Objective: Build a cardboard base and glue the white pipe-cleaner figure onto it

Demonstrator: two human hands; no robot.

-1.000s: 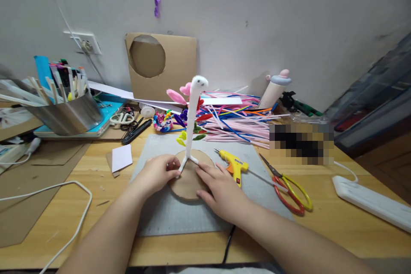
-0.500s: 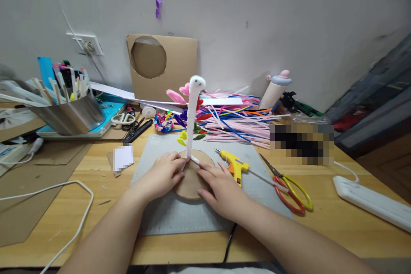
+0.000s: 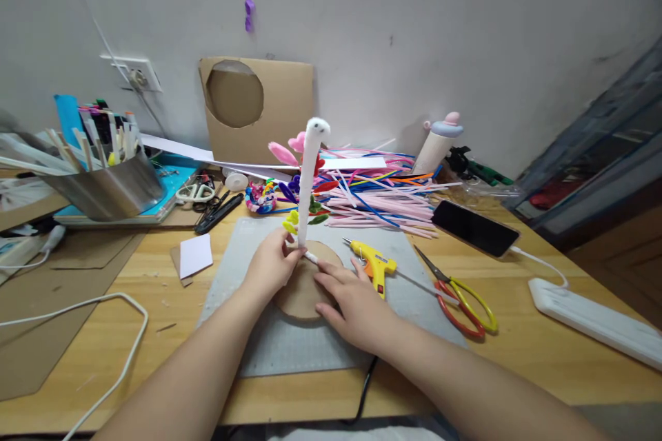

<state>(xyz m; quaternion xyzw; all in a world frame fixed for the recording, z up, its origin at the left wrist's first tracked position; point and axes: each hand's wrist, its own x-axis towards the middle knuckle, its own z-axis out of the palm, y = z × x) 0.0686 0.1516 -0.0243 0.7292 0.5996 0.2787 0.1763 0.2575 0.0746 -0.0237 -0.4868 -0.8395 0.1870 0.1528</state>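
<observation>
A white fuzzy post point(image 3: 307, 186) with dark dots at its bent top stands upright on a round cardboard disc point(image 3: 300, 300). Coloured fuzzy petals, pink, red, purple, green and yellow point(image 3: 290, 222), stick out on both sides of it. My left hand point(image 3: 273, 260) is closed at the foot of the post, fingers behind and thumb in front; the exact contact is partly hidden. Lying on the disc's right side, my right hand point(image 3: 356, 300) has its fingers spread, fingertips by the end of a white strip point(image 3: 311, 257) that runs from the post's foot.
A yellow glue gun point(image 3: 375, 264) lies right of the disc on a grey mat point(image 3: 258, 355). Beyond are scissors point(image 3: 458, 296), a phone point(image 3: 474, 227) and a power strip point(image 3: 594, 324). Behind lie many pipe cleaners point(image 3: 383, 207) and a bottle point(image 3: 437, 145). A metal holder point(image 3: 111, 189) stands left.
My left hand has shifted forward and up around the foot of the post, its fingers now reaching behind it. My right hand stays nearly still on the disc. The camera view has moved slightly.
</observation>
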